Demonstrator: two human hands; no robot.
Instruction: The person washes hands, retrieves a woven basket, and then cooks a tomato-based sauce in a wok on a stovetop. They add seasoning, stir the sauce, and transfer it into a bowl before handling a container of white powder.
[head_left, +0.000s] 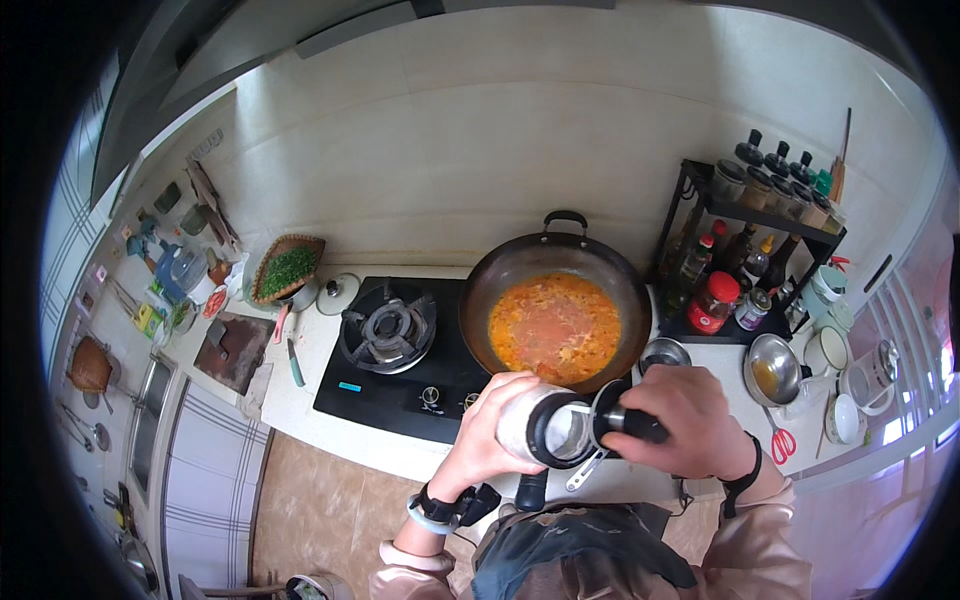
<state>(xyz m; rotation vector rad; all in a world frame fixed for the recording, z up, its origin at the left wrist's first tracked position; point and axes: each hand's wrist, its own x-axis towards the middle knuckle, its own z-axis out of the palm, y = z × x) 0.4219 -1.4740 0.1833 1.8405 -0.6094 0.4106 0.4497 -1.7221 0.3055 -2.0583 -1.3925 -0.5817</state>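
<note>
In my left hand (487, 427) is a clear seasoning jar (525, 424) with a black rim, tilted with its mouth to the right and white contents inside. My right hand (675, 424) grips the black-handled lid (626, 424), which stands just off the jar's mouth; a small metal spoon (587, 471) hangs below it. Beyond both hands a large wok (480, 300) sits on the right side of the gas stove, holding an orange-red soup (555, 326). The wok's black handle (531, 491) points towards me, below the jar.
An unused burner (388, 335) is left of the wok. Further left are a knife (295, 364), a pot lid (337, 293) and a basket of chopped greens (289, 271). On the right stand a black spice rack (735, 202), a metal bowl (772, 369) and red scissors (782, 442).
</note>
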